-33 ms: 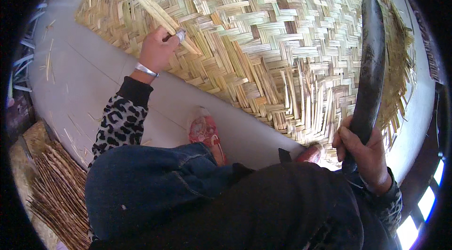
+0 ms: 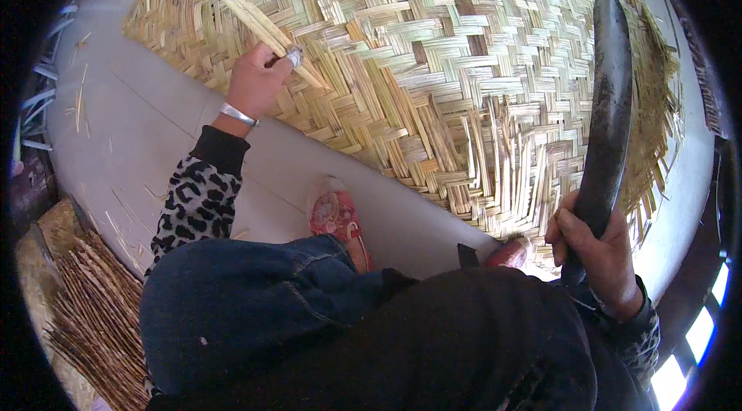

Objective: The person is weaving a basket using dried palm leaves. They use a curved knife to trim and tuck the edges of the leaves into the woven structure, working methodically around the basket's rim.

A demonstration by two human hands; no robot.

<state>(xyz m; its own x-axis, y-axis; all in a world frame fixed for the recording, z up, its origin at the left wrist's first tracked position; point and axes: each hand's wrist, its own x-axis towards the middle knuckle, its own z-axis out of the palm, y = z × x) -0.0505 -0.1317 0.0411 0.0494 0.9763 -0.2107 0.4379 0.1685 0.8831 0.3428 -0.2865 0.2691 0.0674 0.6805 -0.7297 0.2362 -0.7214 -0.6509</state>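
Note:
A wide mat (image 2: 533, 78) of pale, woven flat strips lies on the floor in front of me. At its near left part, my left hand (image 2: 259, 82) is closed around a short, flat split-cane strip (image 2: 239, 9), which slants over the weave. Pale wrapping (image 2: 295, 57) shows at a fingertip of that hand. On the right, my right hand (image 2: 601, 248) grips the lower end of a long, dark, slightly curved, blade-shaped tool (image 2: 610, 94). Its rounded end points away from me, over the mat's right part. Several loose strip ends (image 2: 495, 148) stick out of the weave near the mat's front corner.
A bundle of thin brown sticks (image 2: 97, 318) lies at the lower left. Thin slivers (image 2: 79, 102) are scattered on the grey floor (image 2: 131, 133). My red shoes (image 2: 336, 214) are close to the mat's near edge. Metal frames (image 2: 39, 102) stand at the far left.
My left hand and the cane strip have shifted very slightly to the left. My right hand and the dark tool look the same.

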